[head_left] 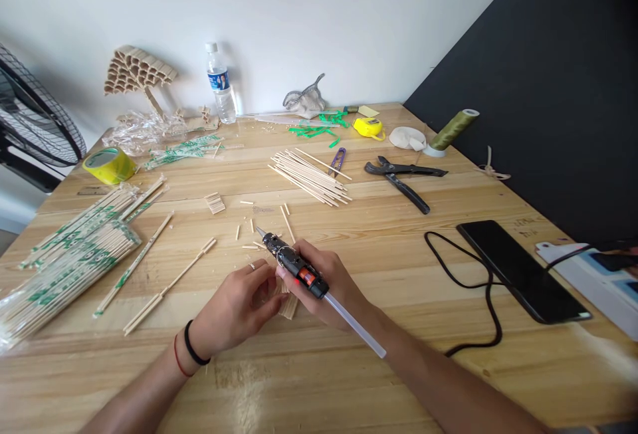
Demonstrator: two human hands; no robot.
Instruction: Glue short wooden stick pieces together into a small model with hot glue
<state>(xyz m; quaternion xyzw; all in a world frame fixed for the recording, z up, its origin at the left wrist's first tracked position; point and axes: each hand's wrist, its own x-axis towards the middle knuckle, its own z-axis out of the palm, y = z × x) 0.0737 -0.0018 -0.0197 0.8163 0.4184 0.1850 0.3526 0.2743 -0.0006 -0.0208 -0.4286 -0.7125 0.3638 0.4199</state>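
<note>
My right hand (333, 284) is wrapped around a black hot glue gun (292, 261), its nozzle aimed up and to the left. A long clear glue stick (356, 324) pokes out of its rear end. Just left of it, my left hand (244, 301) curls its fingers and thumb on a small row of short wooden sticks (288, 308), mostly hidden between the two hands. Short cut stick pieces (252, 224) lie beyond the nozzle. Farther left are a small row of short sticks (215, 203) and a thin stick with thicker ends (169, 286).
Loose chopsticks (312, 178), purple snips (337, 160) and black pliers (403, 178) lie ahead. Wrapped chopsticks (74, 268) and yellow tape (109, 165) are left. A phone (521, 271), black cable (491, 314) and power strip (598, 281) occupy the right. A bottle (220, 85) stands behind.
</note>
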